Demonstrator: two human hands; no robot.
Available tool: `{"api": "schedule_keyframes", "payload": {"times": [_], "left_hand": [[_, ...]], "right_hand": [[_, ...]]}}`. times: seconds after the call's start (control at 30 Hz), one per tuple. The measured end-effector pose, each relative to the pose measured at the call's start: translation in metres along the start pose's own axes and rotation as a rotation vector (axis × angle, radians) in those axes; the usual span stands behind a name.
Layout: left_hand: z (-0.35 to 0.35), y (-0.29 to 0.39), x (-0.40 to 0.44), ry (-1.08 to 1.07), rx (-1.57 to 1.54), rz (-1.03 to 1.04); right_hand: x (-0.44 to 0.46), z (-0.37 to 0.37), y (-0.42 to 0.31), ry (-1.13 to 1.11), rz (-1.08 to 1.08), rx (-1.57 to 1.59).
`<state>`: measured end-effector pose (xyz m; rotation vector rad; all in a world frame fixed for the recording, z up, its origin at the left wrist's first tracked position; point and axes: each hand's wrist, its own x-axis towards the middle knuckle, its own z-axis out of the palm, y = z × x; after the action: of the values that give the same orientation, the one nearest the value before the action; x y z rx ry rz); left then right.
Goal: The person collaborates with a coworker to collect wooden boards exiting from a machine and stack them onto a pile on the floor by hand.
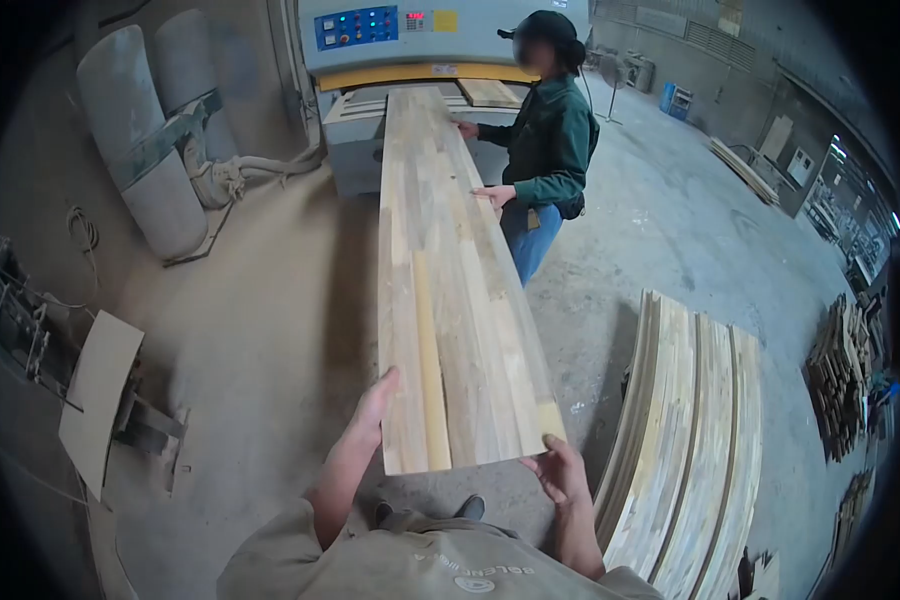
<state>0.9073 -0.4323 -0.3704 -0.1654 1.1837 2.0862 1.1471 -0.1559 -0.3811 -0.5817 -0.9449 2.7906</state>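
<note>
A long wooden panel (450, 280), glued up from many strips, stretches from me to the bed of a large machine. My left hand (377, 400) grips its left edge near the close end, the fingers hidden underneath. At the near right corner my right hand (560, 468) is closed on the panel, thumb on top and fingers below. A co-worker (555, 140) in a green shirt and dark cap stands at the right side, with both hands at the panel's far right edge. The far end of the panel rests at the machine's opening.
The machine (450, 50) has a blue control panel (357, 28) and a yellow bar across its opening. Another board (488, 93) lies on its bed. Stacked panels (685, 450) stand at my right. Grey duct cylinders (135, 120) and a tilted sheet (100, 400) are at left.
</note>
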Motion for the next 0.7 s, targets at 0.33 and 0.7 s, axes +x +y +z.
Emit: {"api": "schedule_keyframes", "payload": {"times": [0.33, 0.7], "left_hand": [[0.0, 0.034, 0.004, 0.127, 0.021, -0.023], [-0.03, 0.058, 0.031, 0.005, -0.062, 0.172]], "right_hand": [[0.029, 0.019, 0.009, -0.02, 0.022, 0.03], [0.069, 0.053, 0.025, 0.046, -0.019, 0.025]]}}
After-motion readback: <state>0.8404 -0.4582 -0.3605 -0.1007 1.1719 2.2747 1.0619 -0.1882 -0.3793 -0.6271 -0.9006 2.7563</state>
